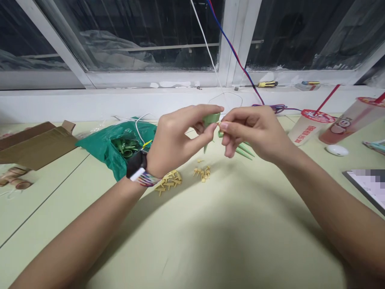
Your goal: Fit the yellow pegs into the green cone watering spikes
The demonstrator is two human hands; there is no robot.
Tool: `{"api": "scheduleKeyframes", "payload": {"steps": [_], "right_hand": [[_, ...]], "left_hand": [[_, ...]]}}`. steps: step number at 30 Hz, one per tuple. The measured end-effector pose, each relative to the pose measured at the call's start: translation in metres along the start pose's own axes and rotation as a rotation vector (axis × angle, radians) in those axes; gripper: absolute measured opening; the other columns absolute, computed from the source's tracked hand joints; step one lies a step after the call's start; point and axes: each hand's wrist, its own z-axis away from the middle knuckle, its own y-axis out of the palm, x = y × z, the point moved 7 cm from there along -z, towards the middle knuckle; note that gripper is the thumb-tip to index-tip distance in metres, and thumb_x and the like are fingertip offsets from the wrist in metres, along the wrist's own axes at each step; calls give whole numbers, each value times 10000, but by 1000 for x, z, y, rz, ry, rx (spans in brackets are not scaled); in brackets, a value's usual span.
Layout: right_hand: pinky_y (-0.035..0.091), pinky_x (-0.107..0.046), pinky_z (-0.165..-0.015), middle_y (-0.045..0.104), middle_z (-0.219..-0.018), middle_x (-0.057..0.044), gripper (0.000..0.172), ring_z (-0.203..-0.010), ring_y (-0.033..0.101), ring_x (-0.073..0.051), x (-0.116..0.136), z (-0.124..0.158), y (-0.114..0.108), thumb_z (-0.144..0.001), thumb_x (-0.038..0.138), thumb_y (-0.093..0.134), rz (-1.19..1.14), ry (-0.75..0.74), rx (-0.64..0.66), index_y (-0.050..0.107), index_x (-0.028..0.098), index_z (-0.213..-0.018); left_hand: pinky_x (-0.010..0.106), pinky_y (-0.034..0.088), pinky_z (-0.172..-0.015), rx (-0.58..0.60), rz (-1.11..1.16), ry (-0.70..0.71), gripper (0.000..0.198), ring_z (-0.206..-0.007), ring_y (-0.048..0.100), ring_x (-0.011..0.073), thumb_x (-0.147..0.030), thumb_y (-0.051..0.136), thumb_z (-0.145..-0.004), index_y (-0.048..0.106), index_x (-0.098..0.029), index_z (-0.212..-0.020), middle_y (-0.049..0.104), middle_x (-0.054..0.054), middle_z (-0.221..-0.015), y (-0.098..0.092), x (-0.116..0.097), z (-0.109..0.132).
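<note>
left hand (177,140): fingers grip green spike (211,119) | right hand (254,133): fingers pinch probable peg (219,126)

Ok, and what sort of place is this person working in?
Probably an informal indoor workroom or home desk rather than a factory: a pale green table runs along a window, with takeaway drink cups, loose yellow parts and a green plastic bag on it.
</note>
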Motion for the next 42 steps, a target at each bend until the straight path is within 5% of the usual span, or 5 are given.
{"api": "scheduleKeyframes", "payload": {"steps": [8,18,26,34,42], "right_hand": [[532,-349,-465,693,-689,-30,133,-513,649,-172,17,0,-76,-908,287,803,28,-124,-385,745,233,-801],[488,-343,-430,663,-655,-12,187,-484,584,-169,16,-6,-86,-861,371,818,-2,-72,-403,722,262,-744],[492,-335,-543,677,-709,-29,281,-649,689,-198,22,-2,-87,-928,504,752,51,-94,-334,709,246,-826],[486,-331,-489,655,-655,-14,250,-509,599,-159,26,-6,-78,-955,424,744,27,-96,-273,716,226,-806],[346,-290,-463,332,-476,52,605,-423,432,-103,19,-7,-68,-1009,583,614,94,-97,-285,455,221,-550]], "left_hand": [[310,627,-760,-64,132,-230,323,-774,733,162,-321,719,-945,740,-161,-1225,749,16,-827,-38,44,-15],[322,626,-723,338,496,-491,250,-806,735,162,-240,687,-925,693,-162,-1162,738,98,-1117,144,54,-1],[437,493,-857,396,-151,-265,269,-1005,694,304,-396,746,-878,731,-149,-983,749,119,-966,221,65,-48],[496,441,-1003,254,-298,-268,301,-1182,601,358,-396,612,-982,670,-144,-1136,681,204,-1231,205,61,-45],[270,530,-753,82,139,113,373,-933,698,170,-477,646,-997,576,-218,-1257,717,69,-1095,82,3,-48]]}}
